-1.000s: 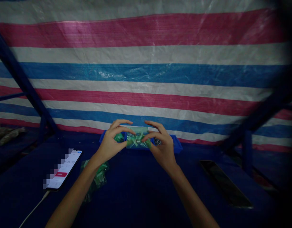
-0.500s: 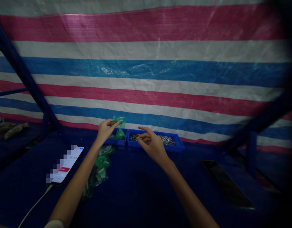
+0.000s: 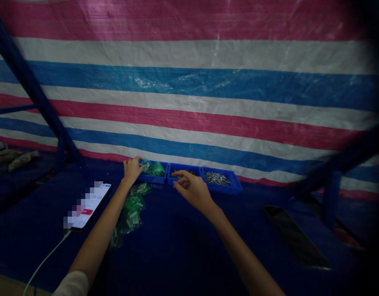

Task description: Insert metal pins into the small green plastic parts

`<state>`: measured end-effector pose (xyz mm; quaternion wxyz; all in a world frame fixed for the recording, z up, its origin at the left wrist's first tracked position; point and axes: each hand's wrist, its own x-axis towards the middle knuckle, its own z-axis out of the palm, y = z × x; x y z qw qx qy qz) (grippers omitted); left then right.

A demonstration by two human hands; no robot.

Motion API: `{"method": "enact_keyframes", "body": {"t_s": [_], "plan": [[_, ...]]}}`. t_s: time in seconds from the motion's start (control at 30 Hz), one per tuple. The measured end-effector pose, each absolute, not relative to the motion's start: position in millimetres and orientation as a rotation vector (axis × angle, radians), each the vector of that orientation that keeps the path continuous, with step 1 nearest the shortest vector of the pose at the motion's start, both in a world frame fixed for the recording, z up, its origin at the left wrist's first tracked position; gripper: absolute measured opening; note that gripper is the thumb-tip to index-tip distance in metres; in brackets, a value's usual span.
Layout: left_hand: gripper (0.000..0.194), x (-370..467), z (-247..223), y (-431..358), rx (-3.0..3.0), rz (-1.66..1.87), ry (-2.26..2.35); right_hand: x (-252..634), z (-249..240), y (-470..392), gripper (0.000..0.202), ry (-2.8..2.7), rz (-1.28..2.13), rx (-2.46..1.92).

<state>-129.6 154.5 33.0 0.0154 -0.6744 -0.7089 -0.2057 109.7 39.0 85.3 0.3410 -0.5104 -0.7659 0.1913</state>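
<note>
Three blue bins stand in a row at the back of the dark blue table (image 3: 177, 246). My left hand (image 3: 133, 169) is at the left end of the left bin (image 3: 154, 179), which holds green plastic bags (image 3: 157, 168); its fingers are apart and nothing shows in them. Over the front of the middle bin (image 3: 191, 167) hovers my right hand (image 3: 194, 187), fingers spread and holding nothing visible. Small metal pieces (image 3: 217, 178) fill the right bin (image 3: 235, 185). Filled green packets (image 3: 133, 209) lie in a pile beside my left forearm.
A lit phone (image 3: 92, 207) with a white cable (image 3: 47, 257) lies at the left. A dark phone-like slab (image 3: 296, 236) rests at the right. Blue frame bars slant at both sides, before a striped sheet (image 3: 189, 107). Plastic bags (image 3: 22, 160) lie far left.
My left hand has let go of the green bag and moved left and down to the bin's left end. My right hand has shifted slightly left. The camera view has tilted down a little.
</note>
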Motion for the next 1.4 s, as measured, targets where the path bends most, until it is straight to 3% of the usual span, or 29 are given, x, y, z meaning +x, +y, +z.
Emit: {"method": "enact_keyframes", "body": {"t_s": [0.17, 0.4, 0.6, 0.87, 1.07, 1.23, 1.4], "plan": [[0.031, -131.5, 38.0, 151.8, -2.187, -0.63, -2.145, 95.5, 68.0, 35.8, 0.02, -2.119, 0.509, -1.298], [0.044, -117.8, 41.6, 146.3, -2.092, -0.708, -2.106, 68.3, 50.4, 18.7, 0.027, -2.345, 0.473, -1.077], [0.022, -114.2, 48.3, 143.4, -2.344, -0.714, -1.944, 44.5, 32.1, -8.5, 0.036, -2.648, 0.603, -0.748], [0.02, -108.7, 77.7, 130.1, -2.258, -0.974, -1.852, 52.2, 24.2, 10.1, 0.035, -2.684, 0.538, -0.827], [0.015, -94.8, 108.5, 109.3, -2.286, -1.248, -1.672, 71.8, 28.1, 29.6, 0.052, -2.599, 0.372, -1.16], [0.014, -81.4, 116.5, 96.8, -2.335, -1.326, -1.566, 69.7, 26.3, 23.9, 0.076, -2.551, 0.507, -1.11], [0.013, -73.5, 115.5, 94.7, -2.432, -1.31, -1.545, 61.7, 13.8, 20.1, 0.051, -2.56, 0.531, -1.119]]}}
